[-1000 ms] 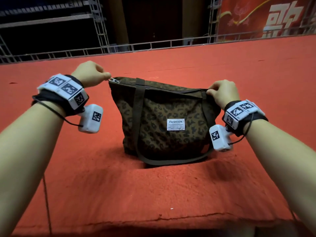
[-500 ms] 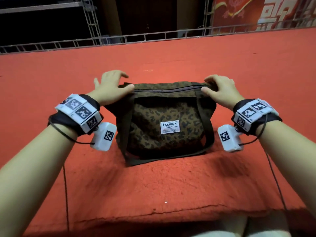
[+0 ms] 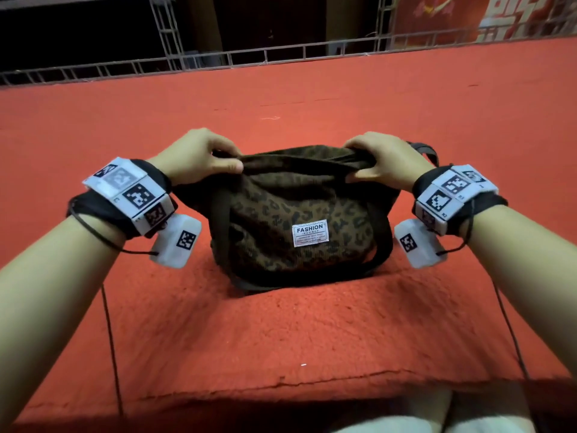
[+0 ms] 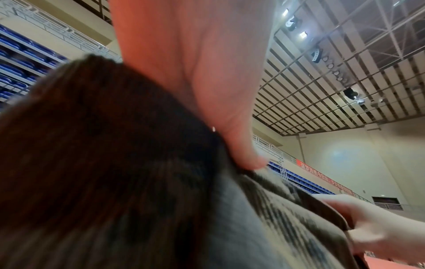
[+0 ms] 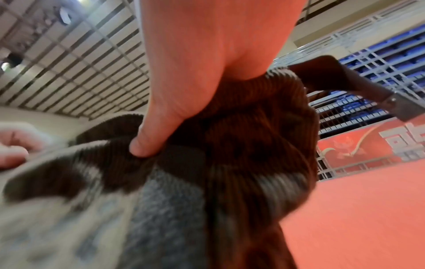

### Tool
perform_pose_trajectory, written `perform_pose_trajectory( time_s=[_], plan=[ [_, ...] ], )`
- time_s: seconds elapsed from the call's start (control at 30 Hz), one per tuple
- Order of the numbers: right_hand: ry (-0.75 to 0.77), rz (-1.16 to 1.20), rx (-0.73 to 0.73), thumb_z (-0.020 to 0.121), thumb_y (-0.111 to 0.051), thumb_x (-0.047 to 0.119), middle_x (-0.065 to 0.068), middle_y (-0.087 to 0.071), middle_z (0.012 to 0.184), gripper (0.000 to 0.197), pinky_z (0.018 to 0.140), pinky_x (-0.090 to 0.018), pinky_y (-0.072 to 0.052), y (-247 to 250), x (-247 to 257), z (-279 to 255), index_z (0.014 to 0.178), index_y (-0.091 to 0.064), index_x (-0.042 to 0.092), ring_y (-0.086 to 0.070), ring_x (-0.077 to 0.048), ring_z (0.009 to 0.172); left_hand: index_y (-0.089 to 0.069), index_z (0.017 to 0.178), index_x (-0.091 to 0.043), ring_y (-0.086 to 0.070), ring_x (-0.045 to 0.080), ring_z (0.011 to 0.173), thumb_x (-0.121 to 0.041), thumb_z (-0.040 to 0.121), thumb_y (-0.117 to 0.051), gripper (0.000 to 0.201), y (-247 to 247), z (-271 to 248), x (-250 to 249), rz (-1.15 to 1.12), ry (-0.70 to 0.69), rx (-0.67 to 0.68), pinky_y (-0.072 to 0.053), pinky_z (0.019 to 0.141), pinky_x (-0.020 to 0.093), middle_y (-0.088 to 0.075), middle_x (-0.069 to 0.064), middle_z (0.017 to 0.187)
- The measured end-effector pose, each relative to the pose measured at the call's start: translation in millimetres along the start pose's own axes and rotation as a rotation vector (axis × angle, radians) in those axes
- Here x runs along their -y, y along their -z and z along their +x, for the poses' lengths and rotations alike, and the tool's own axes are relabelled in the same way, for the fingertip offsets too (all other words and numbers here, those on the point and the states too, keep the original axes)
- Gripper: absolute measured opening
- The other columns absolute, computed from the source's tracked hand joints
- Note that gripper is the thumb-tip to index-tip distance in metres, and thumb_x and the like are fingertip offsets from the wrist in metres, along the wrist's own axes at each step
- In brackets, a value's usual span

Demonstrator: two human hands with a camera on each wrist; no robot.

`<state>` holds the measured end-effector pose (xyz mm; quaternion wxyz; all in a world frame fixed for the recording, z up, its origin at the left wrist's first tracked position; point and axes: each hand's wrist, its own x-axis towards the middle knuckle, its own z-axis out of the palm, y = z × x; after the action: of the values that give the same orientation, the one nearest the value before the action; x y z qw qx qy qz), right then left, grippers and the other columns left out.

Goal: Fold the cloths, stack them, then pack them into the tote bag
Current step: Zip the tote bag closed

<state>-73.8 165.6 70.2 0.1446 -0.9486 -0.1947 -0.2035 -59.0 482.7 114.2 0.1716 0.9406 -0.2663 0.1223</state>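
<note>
One tote bag (image 3: 299, 214), leopard-print corduroy in brown and olive, stands upright on the red carpet (image 3: 281, 332), square in front of the person. And there are two hands on it, one at each end of the top edge. The left hand (image 3: 196, 156) has its fingers curled over the rim and its thumb pressed against the near side, pinching the fabric. The right hand (image 3: 385, 159) does the same at the other end, thumb on the near face, fingers wrapped over the top. Between them the top edge bunches and sags a little.

On the near face, one white label (image 3: 310, 232) reads FASHION. One dark strap (image 3: 379, 245) loops down across the front of the bag, and a second strap (image 3: 423, 150) pokes out behind the right hand.

From the right wrist camera, the thumb (image 5: 147, 145) digs into the ribbed cloth. From the left wrist camera, the left thumb lies along the bag's edge, with the right hand visible at the far end.

No cloths show in any view; the bag's inside is hidden. Each wrist wears one black band carrying white marker tiles. A metal truss rail (image 3: 281, 54) runs along the carpet's far edge.
</note>
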Motion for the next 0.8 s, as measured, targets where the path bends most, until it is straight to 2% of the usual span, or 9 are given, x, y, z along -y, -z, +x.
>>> perform_pose_trajectory(
  time_s=[0.07, 0.13, 0.27, 0.33, 0.4, 0.47, 0.57, 0.67, 0.8],
  plan=[
    [-0.014, 0.122, -0.093, 0.074, -0.077, 0.022, -0.012, -0.059, 0.095, 0.034, 0.076, -0.027, -0.037, 9, 2, 3, 0.1, -0.065, 0.004, -0.054, -0.021, 0.089, -0.073, 0.099, -0.01, -0.058, 0.01, 0.086, -0.022, 0.085, -0.067, 0.019, 6, 4, -3, 0.017, 0.017, -0.061, -0.041, 0.074, 0.022, -0.07, 0.007, 0.095],
    [-0.042, 0.163, -0.145, 0.076, -0.075, 0.018, -0.006, -0.054, 0.085, 0.02, 0.069, -0.022, -0.032, 19, 4, 8, 0.087, -0.069, 0.002, -0.052, -0.02, 0.08, -0.074, 0.099, -0.015, -0.061, 0.021, 0.098, -0.026, 0.086, -0.066, 0.019, 5, 11, -6, 0.057, 0.061, -0.075, -0.046, 0.088, 0.035, -0.071, 0.008, 0.103],
    [-0.141, 0.081, 0.037, 0.083, -0.069, 0.025, 0.0, -0.057, 0.093, 0.025, 0.077, -0.024, -0.038, 23, 12, 7, 0.102, -0.064, 0.011, -0.054, -0.018, 0.091, -0.072, 0.1, -0.023, -0.053, 0.025, 0.116, -0.032, 0.089, -0.06, 0.018, -6, 21, -16, 0.03, 0.268, -0.144, -0.019, 0.11, 0.058, -0.068, 0.002, 0.109],
    [-0.171, 0.033, 0.075, 0.084, -0.067, 0.03, -0.004, -0.063, 0.105, 0.033, 0.086, -0.031, -0.044, 13, 12, 5, 0.113, -0.061, 0.016, -0.057, -0.021, 0.1, -0.07, 0.092, -0.025, -0.05, 0.024, 0.119, -0.031, 0.092, -0.057, 0.014, -15, 22, -20, -0.054, 0.374, -0.218, -0.007, 0.112, 0.058, -0.067, 0.001, 0.11],
    [-0.189, 0.061, -0.049, 0.085, -0.065, 0.026, -0.009, -0.067, 0.109, 0.025, 0.088, -0.033, -0.044, 5, 12, 2, 0.107, -0.066, 0.014, -0.058, -0.026, 0.104, -0.067, 0.09, -0.024, -0.05, 0.025, 0.119, -0.031, 0.094, -0.052, 0.017, -25, 20, -27, -0.178, 0.456, -0.248, -0.002, 0.113, 0.056, -0.066, 0.002, 0.111],
    [-0.231, 0.146, -0.192, 0.085, -0.064, 0.019, -0.012, -0.069, 0.105, 0.019, 0.086, -0.03, -0.041, 6, 13, 1, 0.099, -0.07, 0.008, -0.059, -0.027, 0.102, -0.063, 0.084, -0.021, -0.051, 0.028, 0.117, -0.034, 0.092, -0.048, 0.022, -33, 17, -35, -0.274, 0.493, -0.259, -0.01, 0.113, 0.054, -0.066, 0.007, 0.112],
    [-0.264, 0.29, -0.336, 0.084, -0.065, 0.014, -0.013, -0.07, 0.098, 0.016, 0.086, -0.027, -0.042, 15, 18, -1, 0.094, -0.071, 0.004, -0.06, -0.022, 0.093, -0.047, 0.058, -0.019, -0.057, 0.041, 0.101, -0.041, 0.078, -0.04, 0.031, -37, 20, -42, -0.456, 0.471, -0.308, -0.042, 0.096, 0.048, -0.066, 0.021, 0.097],
    [-0.293, 0.423, -0.484, 0.084, -0.063, 0.011, -0.004, -0.066, 0.087, 0.015, 0.077, -0.017, -0.04, 26, 27, -5, 0.093, -0.071, 0.002, -0.056, -0.011, 0.086, -0.033, 0.054, -0.019, -0.043, 0.025, 0.07, -0.027, 0.091, -0.039, 0.038, -30, 23, -57, -0.629, 0.449, -0.361, -0.034, 0.067, 0.032, -0.041, 0.006, 0.059],
    [-0.353, 0.518, -0.624, 0.085, -0.061, 0.01, 0.001, -0.062, 0.087, 0.015, 0.073, -0.004, -0.038, 48, 35, -13, 0.094, -0.071, 0.003, -0.055, -0.008, 0.085, -0.05, 0.065, -0.014, -0.052, 0.014, 0.059, -0.015, 0.101, -0.037, 0.038, -21, 25, -87, -0.917, 0.389, -0.372, -0.046, 0.053, 0.018, -0.052, 0.003, 0.067]
  ],
)
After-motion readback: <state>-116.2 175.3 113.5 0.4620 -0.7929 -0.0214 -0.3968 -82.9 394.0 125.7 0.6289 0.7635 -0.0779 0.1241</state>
